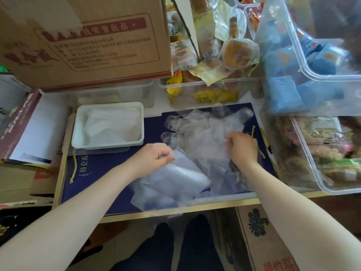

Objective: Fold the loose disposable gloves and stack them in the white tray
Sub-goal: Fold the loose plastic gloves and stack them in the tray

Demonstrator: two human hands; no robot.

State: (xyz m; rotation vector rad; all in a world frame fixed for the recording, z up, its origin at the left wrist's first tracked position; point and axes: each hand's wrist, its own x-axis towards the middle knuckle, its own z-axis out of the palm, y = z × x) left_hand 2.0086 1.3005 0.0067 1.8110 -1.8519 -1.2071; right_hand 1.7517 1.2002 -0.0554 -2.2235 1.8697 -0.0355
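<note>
Cardboard box and clear snack bins crowd a daylit counter.

Two hands at work, the left hand and the right hand. One white tray at the left. One cardboard box at the far left. Three clear plastic bins at the right and far side. The loose gloves overlap too much to count
</note>
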